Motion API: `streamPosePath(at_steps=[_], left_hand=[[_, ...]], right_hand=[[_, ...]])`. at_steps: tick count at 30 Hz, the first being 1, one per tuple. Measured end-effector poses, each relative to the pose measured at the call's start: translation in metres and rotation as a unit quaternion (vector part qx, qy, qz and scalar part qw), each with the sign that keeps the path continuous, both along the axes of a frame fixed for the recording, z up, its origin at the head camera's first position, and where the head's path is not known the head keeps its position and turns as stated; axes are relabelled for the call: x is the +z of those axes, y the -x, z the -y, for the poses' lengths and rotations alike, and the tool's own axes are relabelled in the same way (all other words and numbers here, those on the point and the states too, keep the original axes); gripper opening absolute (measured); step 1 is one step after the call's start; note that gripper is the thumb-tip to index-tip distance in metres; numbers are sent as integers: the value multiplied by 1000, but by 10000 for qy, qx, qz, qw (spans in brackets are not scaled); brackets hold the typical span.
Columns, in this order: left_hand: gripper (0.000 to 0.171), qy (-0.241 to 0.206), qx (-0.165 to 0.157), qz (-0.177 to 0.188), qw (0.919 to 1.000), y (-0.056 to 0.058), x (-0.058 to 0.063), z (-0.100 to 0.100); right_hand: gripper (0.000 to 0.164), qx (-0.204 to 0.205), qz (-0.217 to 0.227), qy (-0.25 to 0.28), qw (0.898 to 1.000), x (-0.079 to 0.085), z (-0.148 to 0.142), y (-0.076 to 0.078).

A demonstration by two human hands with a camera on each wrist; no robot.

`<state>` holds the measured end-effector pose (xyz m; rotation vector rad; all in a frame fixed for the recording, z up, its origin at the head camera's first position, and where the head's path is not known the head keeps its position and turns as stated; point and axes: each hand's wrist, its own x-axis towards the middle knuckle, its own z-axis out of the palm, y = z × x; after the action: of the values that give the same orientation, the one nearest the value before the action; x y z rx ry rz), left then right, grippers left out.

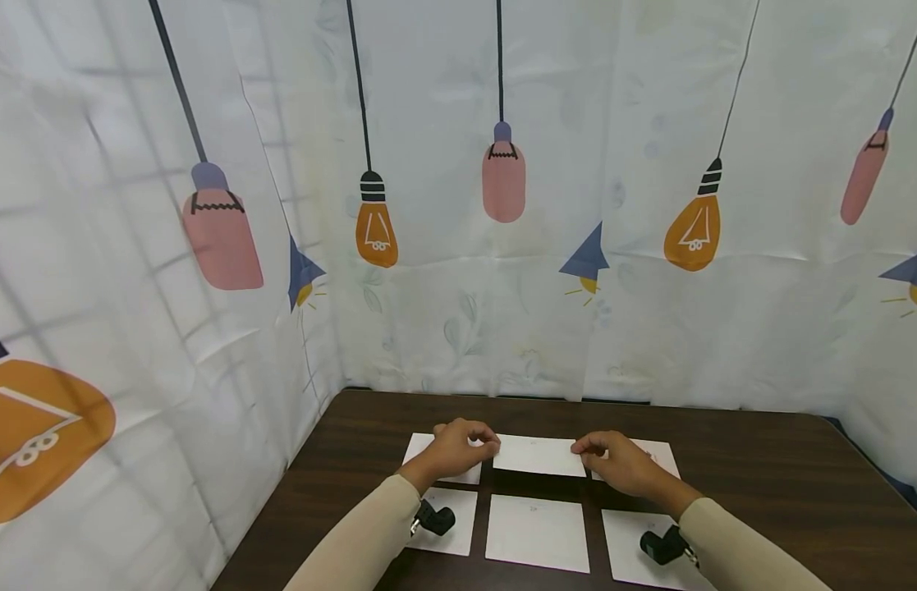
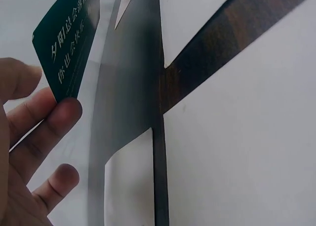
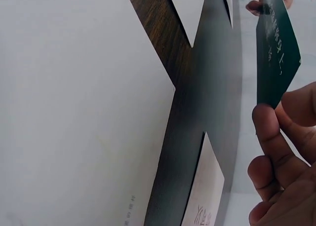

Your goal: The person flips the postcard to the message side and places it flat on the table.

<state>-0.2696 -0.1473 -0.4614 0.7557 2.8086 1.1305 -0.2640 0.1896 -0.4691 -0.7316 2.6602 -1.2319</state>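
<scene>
Between both hands a card is held up off the table, white on the side towards the head camera. Its other face is dark green with pale Chinese characters, as the card shows in the left wrist view. My left hand pinches its left edge between thumb and fingertips. The right hand pinches the opposite edge the same way. White cards lie partly behind the hands: an upper-left card and an upper-right card. Writing on the latter is too small to read in the head view.
Nearer me lie a lower-left card, a lower-middle card and a lower-right card, white side up. All rest on a dark wooden table. A white curtain printed with lamps stands behind and left of it.
</scene>
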Motion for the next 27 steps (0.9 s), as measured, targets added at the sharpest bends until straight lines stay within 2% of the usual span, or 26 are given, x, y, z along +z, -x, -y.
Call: streamPosePath(at_steps=[8, 14, 19, 27], left_hand=[[26, 98, -118, 89, 9998, 0, -1, -1], [33, 197, -145, 200, 9995, 0, -3, -1], [38, 265, -67, 354, 9990, -1, -4, -2], [43, 460, 68, 343, 9983, -3, -6, -3]], right_hand=[[28, 180, 137, 32, 9997, 1, 3, -2], [49, 472, -153, -128, 9987, 1, 3, -2], [61, 411, -388, -431, 9975, -2, 4, -2], [68, 294, -438, -659, 9964, -8, 6, -3]])
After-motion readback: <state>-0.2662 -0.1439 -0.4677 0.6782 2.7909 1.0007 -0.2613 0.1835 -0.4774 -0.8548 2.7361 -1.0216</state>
